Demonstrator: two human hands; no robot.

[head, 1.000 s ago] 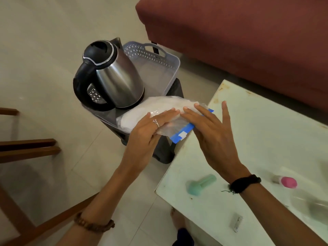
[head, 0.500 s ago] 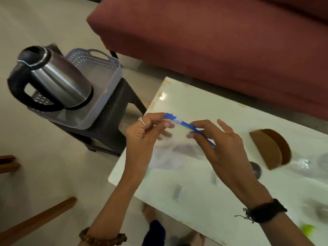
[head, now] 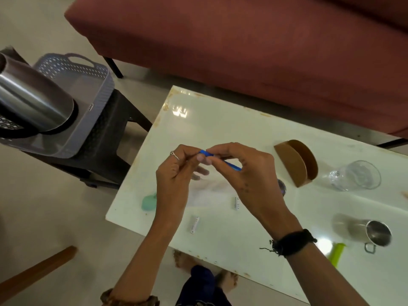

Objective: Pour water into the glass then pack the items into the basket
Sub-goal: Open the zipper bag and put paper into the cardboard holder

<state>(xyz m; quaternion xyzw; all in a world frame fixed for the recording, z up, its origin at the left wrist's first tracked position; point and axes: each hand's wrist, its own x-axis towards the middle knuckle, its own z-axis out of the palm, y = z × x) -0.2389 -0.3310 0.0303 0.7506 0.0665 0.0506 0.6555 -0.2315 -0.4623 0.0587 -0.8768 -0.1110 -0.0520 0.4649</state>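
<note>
Between both hands: zip bag.

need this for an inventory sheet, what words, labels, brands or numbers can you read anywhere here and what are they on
None can be read.
Small dark tag on the grey basket: marks too small to read.
Printing along the battery nearer the right hand: too blurred to read.
The other battery, near the table's front edge: no legible print.
Blue strip of the clear zip bag: no text visible.

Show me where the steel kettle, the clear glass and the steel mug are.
steel kettle [head: 33, 102], head view, on its shiny side.
clear glass [head: 355, 176], head view, on its bowl.
steel mug [head: 378, 234], head view, on its open mouth.
</note>
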